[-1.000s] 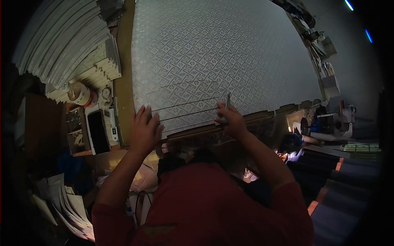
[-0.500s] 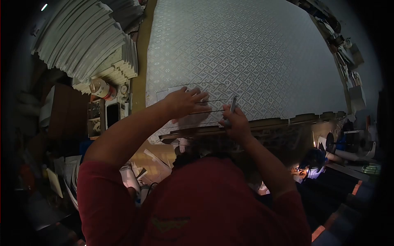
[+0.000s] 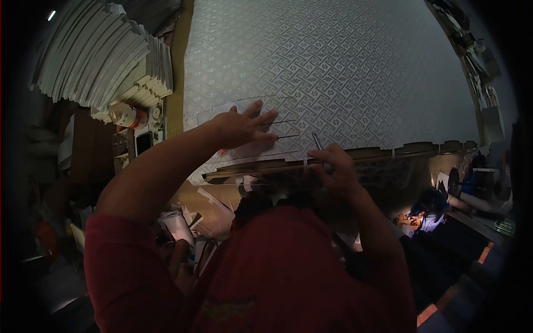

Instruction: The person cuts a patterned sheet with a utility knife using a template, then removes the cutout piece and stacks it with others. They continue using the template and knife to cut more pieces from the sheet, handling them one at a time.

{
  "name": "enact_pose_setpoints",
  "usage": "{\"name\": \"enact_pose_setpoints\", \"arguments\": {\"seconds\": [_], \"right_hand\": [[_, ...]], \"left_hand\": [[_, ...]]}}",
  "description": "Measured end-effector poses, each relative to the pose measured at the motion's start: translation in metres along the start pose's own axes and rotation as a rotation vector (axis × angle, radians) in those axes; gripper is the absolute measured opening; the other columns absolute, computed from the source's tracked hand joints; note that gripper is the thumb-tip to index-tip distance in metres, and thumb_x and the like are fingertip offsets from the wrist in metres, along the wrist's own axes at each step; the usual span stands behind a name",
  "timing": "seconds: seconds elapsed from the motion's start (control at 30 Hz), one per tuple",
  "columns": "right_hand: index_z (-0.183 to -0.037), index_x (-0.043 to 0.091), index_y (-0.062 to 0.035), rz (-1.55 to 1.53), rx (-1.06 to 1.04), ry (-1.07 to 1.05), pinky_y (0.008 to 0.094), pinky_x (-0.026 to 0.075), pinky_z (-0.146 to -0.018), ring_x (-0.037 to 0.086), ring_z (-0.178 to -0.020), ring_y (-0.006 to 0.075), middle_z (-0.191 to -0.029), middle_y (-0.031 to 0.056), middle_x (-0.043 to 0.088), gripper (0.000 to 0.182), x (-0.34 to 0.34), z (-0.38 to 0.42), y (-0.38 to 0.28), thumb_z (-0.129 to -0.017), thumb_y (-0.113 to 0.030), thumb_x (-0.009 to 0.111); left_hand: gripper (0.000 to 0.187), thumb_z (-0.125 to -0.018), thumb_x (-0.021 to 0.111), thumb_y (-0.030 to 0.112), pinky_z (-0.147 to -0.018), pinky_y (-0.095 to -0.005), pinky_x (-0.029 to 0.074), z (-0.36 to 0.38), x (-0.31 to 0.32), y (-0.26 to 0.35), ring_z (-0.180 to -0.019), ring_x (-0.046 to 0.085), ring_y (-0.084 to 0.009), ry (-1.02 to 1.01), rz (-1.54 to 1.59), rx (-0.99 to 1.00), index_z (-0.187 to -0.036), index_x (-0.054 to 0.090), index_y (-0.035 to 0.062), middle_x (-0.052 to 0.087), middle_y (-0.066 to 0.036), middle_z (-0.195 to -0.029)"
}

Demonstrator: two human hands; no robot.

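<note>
My left hand point(image 3: 247, 127) lies palm down with its fingers spread on a thin, see-through rectangular template point(image 3: 287, 114). Dark straight lines or slots run across this template. Beneath it spreads a whitish fabric point(image 3: 344, 72) with a woven lattice and flower pattern. To the right of the template, close to the fabric's near edge, my right hand point(image 3: 337, 169) is closed around a slim silver pen-like tool point(image 3: 317, 141). The tool's tip points up and away from me; its exact kind cannot be made out.
Tall stacks of white folded sheets point(image 3: 94, 55) stand at the left, with a labelled plastic jar point(image 3: 127, 115) and a dark phone point(image 3: 144, 142) below them. A dark scalloped strip point(image 3: 355, 157) runs along the near table edge. Paper scraps point(image 3: 214, 205) lie lower down.
My right hand has drawn back toward me and to the right, taking the tool away from the template's edge. My left hand's fingers are spread wider on the template. The view has shifted slightly.
</note>
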State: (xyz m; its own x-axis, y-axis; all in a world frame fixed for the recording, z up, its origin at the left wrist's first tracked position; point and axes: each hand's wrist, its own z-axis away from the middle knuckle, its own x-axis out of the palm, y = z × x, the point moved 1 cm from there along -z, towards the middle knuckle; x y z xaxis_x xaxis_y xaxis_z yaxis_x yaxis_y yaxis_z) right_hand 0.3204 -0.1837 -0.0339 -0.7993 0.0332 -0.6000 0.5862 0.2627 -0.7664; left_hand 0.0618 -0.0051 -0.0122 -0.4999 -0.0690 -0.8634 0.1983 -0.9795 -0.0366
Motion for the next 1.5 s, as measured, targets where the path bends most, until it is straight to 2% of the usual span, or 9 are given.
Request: {"name": "enact_pose_setpoints", "arguments": {"seconds": [0.13, 0.23, 0.3, 0.8, 1.03, 1.17, 1.23, 1.33, 1.5], "right_hand": [[-0.108, 0.072, -0.0077, -0.078, -0.024, -0.03, 0.0357, 0.054, -0.069, 0.068, -0.074, 0.0253, -0.085, 0.0114, 0.07, 0.022, -0.01, -0.007, 0.005, -0.087, -0.008, 0.077], [-0.104, 0.071, -0.0039, -0.191, 0.281, -0.165, 0.0335, 0.053, -0.073, 0.07, -0.079, 0.0205, -0.088, 0.0105, 0.072, 0.016, -0.017, -0.018, 0.001, -0.088, -0.002, 0.072], [-0.103, 0.072, -0.0074, -0.174, 0.281, -0.288, 0.035, 0.056, -0.075, 0.074, -0.082, 0.0273, -0.09, 0.0121, 0.075, 0.016, -0.02, -0.029, 0.008, -0.088, -0.008, 0.076], [-0.099, 0.072, -0.0057, 0.013, 0.038, -0.602, 0.0348, 0.056, -0.074, 0.074, -0.083, 0.0253, -0.091, 0.0095, 0.076, 0.014, -0.029, -0.078, 0.009, -0.086, -0.003, 0.077], [-0.097, 0.071, -0.0092, -0.206, -0.101, -0.477, 0.0383, 0.055, -0.068, 0.072, -0.076, 0.0307, -0.083, 0.0102, 0.073, 0.012, 0.01, -0.069, 0.031, -0.086, -0.008, 0.076], [-0.108, 0.073, -0.0078, -0.386, -0.318, -0.291, 0.0431, 0.058, -0.085, 0.073, -0.095, 0.0314, -0.103, 0.0135, 0.075, 0.02, 0.163, -0.09, -0.027, -0.088, -0.012, 0.073], [-0.116, 0.07, -0.0107, -0.189, -0.357, -0.141, 0.0451, 0.057, -0.081, 0.073, -0.091, 0.0336, -0.102, 0.0154, 0.074, 0.03, 0.232, -0.103, -0.081, -0.087, -0.011, 0.071], [-0.126, 0.065, -0.0119, -0.131, -0.202, -0.493, 0.0454, 0.058, -0.079, 0.073, -0.09, 0.0344, -0.103, 0.0163, 0.074, 0.041, 0.208, -0.099, -0.119, -0.085, -0.009, 0.071], [-0.111, 0.072, -0.0058, -0.335, -0.159, -0.272, 0.0409, 0.059, -0.078, 0.074, -0.089, 0.0338, -0.1, 0.0153, 0.075, 0.025, 0.131, -0.039, -0.072, -0.087, -0.01, 0.076]], "left_hand": [[0.058, -0.101, 0.054, 0.018, -0.106, -0.0638, 0.052, 0.001, 0.004, -0.003, -0.155, 0.018, -0.0469, 0.023, 0.068, -0.008, -0.151, 0.041, 0.0442, 0.01, -0.009, -0.172], [0.059, -0.1, 0.055, 0.017, -0.107, -0.0634, 0.051, 0.001, 0.006, -0.003, -0.156, 0.018, -0.0455, 0.037, 0.074, -0.011, -0.15, 0.041, 0.0456, 0.01, -0.007, -0.173], [0.063, -0.099, 0.057, 0.015, -0.108, -0.0627, 0.051, 0.002, 0.005, -0.002, -0.156, 0.017, -0.0448, 0.049, 0.048, -0.016, -0.15, 0.041, 0.0467, 0.01, -0.006, -0.173], [0.071, -0.095, 0.062, 0.011, -0.114, -0.0626, 0.045, 0.001, 0.0, -0.001, -0.158, 0.01, -0.0429, -0.045, 0.112, -0.046, -0.151, 0.038, 0.048, 0.003, -0.004, -0.174], [0.071, -0.095, 0.061, 0.014, -0.114, -0.0637, 0.044, 0.001, 0.003, -0.004, -0.158, 0.009, -0.0431, -0.071, 0.126, -0.051, -0.153, 0.037, 0.0487, 0.002, -0.004, -0.174], [0.083, -0.091, 0.066, 0.01, -0.112, -0.0645, 0.046, 0.0, 0.01, -0.009, -0.158, 0.008, -0.0441, -0.004, 0.151, -0.016, -0.155, 0.033, 0.049, 0.002, -0.004, -0.174], [0.063, -0.099, 0.052, 0.014, -0.105, -0.0636, 0.053, -0.001, 0.006, -0.007, -0.156, 0.017, -0.0454, -0.014, 0.084, 0.017, -0.153, 0.037, 0.0447, 0.009, -0.006, -0.173], [0.075, -0.093, 0.064, 0.013, -0.105, -0.0642, 0.053, 0.004, -0.009, -0.009, -0.157, 0.012, -0.0463, -0.054, 0.176, 0.046, -0.154, 0.037, 0.0468, 0.007, -0.006, -0.173], [0.066, -0.098, 0.058, 0.017, -0.101, -0.0609, 0.056, 0.002, 0.005, -0.004, -0.154, 0.02, -0.0483, 0.048, 0.046, 0.042, -0.153, 0.039, 0.0455, 0.01, -0.009, -0.173]]}}
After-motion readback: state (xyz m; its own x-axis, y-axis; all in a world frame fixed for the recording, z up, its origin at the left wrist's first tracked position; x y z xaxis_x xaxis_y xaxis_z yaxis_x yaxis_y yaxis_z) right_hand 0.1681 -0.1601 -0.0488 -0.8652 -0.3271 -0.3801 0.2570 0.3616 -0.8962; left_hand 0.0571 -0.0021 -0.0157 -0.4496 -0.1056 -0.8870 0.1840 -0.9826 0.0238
